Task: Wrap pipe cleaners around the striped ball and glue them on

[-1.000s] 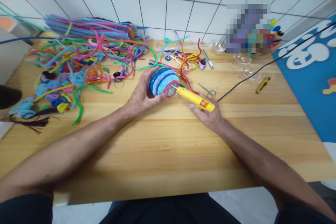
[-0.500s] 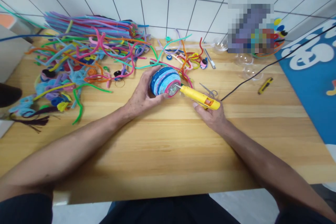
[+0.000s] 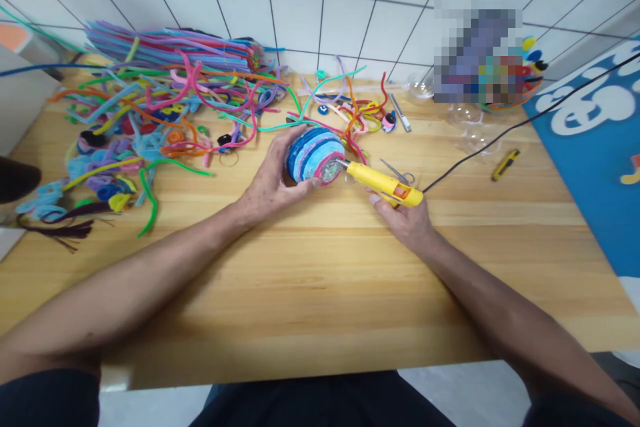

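Observation:
My left hand [image 3: 275, 180] is wrapped round a ball [image 3: 316, 152] banded in blue, light blue and pink pipe cleaner, with a pink ring around a bare, clear-looking patch facing right. In my right hand [image 3: 407, 220] is a yellow hot glue gun [image 3: 383, 183], its metal nozzle pointing left at the edge of that patch. Whether the nozzle touches the ball I cannot tell. Just behind the glue gun lie small scissors [image 3: 397, 170], partly hidden. A black cord [image 3: 467, 157] runs from the gun toward the upper right.
Loose pipe cleaners [image 3: 165, 107] are heaped at the left, with a bundle [image 3: 175, 50] along the tiled wall. More strands [image 3: 360, 110] lie behind the ball. Clear plastic balls [image 3: 480, 137], a yellow utility knife [image 3: 506, 165] and a slim grey cutter [image 3: 401, 113] are at the right.
My right hand and the glue gun have shifted very slightly to the right, the nozzle drawing a little away from the patch. My left hand and the ball stay in place.

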### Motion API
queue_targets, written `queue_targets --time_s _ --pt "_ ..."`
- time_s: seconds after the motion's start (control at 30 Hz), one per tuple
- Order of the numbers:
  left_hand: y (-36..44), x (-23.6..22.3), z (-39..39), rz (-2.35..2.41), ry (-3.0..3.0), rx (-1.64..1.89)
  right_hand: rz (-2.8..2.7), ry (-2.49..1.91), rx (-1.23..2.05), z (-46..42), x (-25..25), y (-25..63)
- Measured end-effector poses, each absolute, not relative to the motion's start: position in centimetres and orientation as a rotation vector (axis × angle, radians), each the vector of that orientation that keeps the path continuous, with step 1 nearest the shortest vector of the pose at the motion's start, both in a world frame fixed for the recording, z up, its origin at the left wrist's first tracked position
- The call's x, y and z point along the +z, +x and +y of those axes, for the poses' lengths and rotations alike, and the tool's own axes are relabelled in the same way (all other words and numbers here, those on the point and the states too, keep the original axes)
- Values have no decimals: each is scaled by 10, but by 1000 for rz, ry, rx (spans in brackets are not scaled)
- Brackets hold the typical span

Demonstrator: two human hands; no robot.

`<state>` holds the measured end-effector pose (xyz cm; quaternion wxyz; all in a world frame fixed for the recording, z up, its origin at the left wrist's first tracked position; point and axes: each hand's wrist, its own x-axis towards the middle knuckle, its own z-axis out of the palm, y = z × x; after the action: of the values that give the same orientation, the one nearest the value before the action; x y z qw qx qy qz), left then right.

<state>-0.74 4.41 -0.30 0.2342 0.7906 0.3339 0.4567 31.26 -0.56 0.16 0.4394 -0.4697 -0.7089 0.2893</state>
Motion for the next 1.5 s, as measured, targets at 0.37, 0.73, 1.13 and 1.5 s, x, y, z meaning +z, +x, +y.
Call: queue_targets --time_s 0.37,0.73,1.13,1.5 --pt "-6 -5 48 876 2166 1296 -1796 -1195 791 -5 1 315" --pt "-7 -7 47 885 2137 1277 -1869 -1084 713 -4 2 312" --pt "-6 -5 46 910 2174 1290 -1862 -1136 755 -4 3 312" --pt "-6 -8 48 877 2142 1304 -1839 -1167 735 -6 2 310"
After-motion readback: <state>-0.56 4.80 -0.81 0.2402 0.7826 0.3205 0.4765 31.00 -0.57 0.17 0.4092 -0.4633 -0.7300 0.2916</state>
